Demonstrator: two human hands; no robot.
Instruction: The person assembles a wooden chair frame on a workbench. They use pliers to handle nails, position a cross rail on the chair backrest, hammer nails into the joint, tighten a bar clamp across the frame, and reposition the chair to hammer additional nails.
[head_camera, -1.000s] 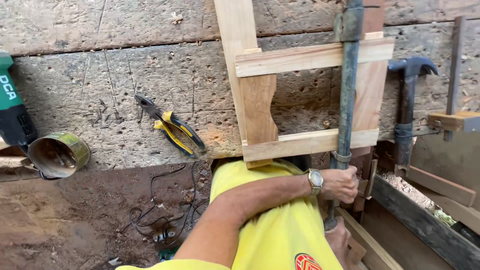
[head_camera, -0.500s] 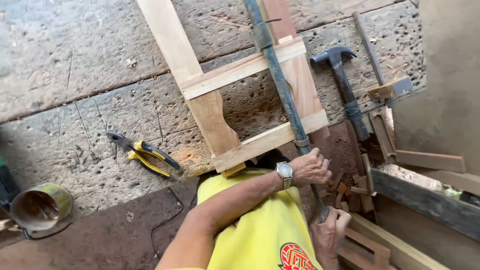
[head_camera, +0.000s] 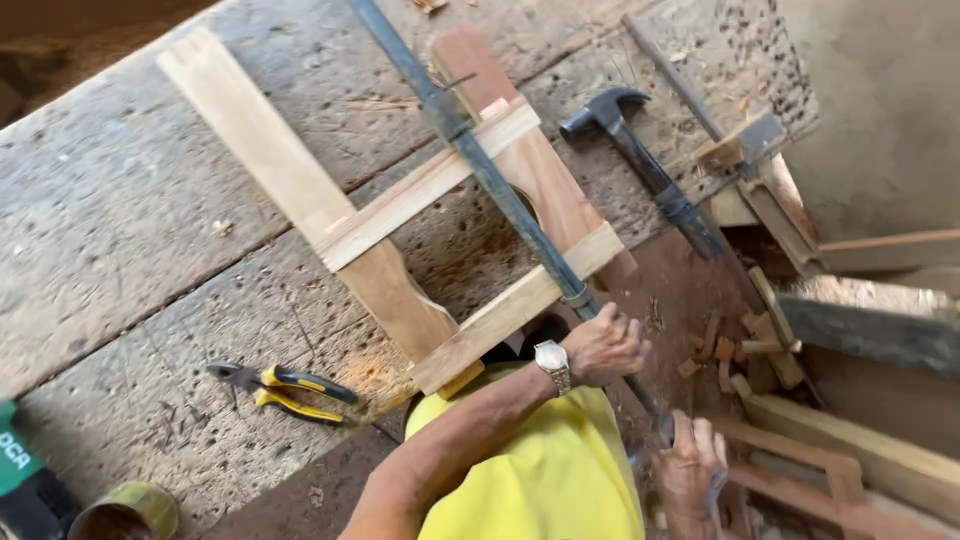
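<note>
Left hand (head_camera: 605, 345) clenched around the clamp bar (head_camera: 500, 190) across the wooden frame (head_camera: 400, 215); right hand (head_camera: 690, 470) grasping the bar's lower end.

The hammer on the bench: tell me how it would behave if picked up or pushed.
The hammer looks stiff and probably head-heavy, given its dark metal head on a long handle. Lying flat on the rough bench, it would likely drag rather than roll. The handle's lower end reaches past the bench edge, so a push there might tip it off.
</note>
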